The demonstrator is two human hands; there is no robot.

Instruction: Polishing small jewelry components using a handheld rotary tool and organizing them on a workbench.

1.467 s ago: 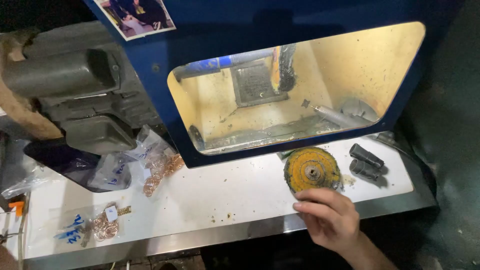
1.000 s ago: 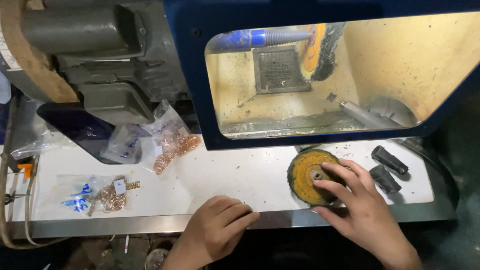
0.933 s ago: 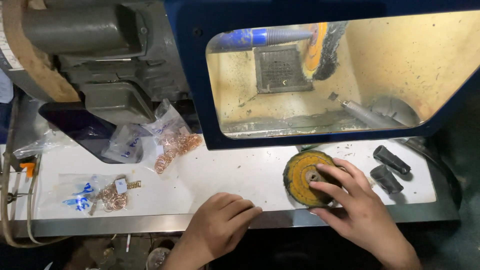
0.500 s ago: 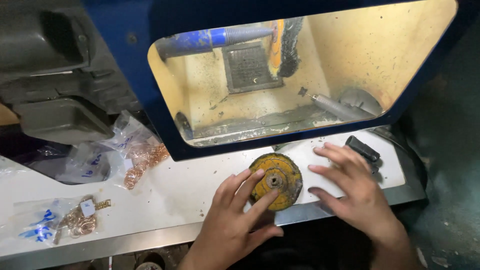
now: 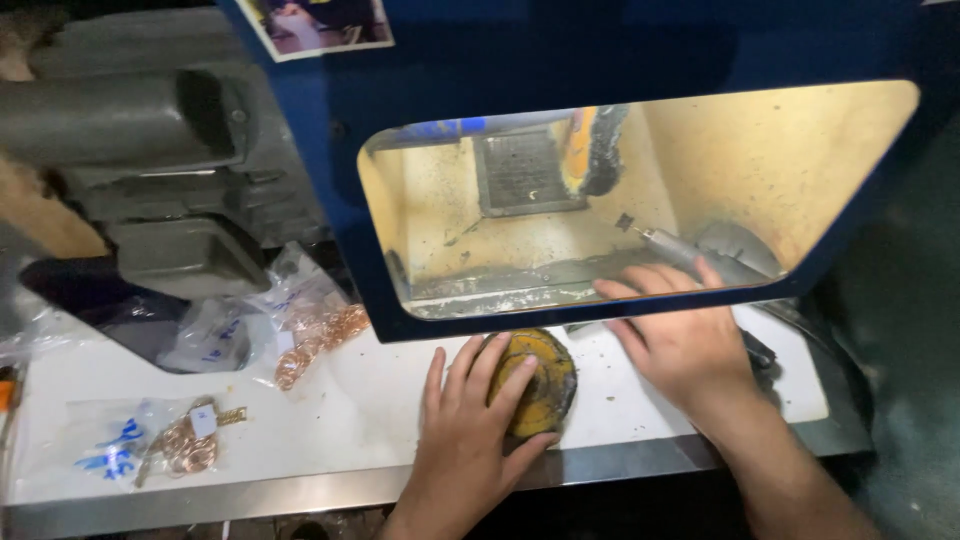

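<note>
My left hand grips a round yellow buffing wheel and tilts it up off the white bench top. My right hand reaches forward with spread fingers into the opening of the blue polishing cabinet, its fingertips near the metal spindle inside. It holds nothing that I can see. A yellow wheel hangs at the back of the lit chamber.
Clear bags of copper-coloured rings lie on the bench at left, and another bag with blue marks near the front edge. A grey motor housing stands at left. A dark tool lies by my right wrist.
My left hand came onto the bench and took hold of the buffing wheel, sliding it left and tipping it up. My right hand let go of it and reached into the cabinet.
</note>
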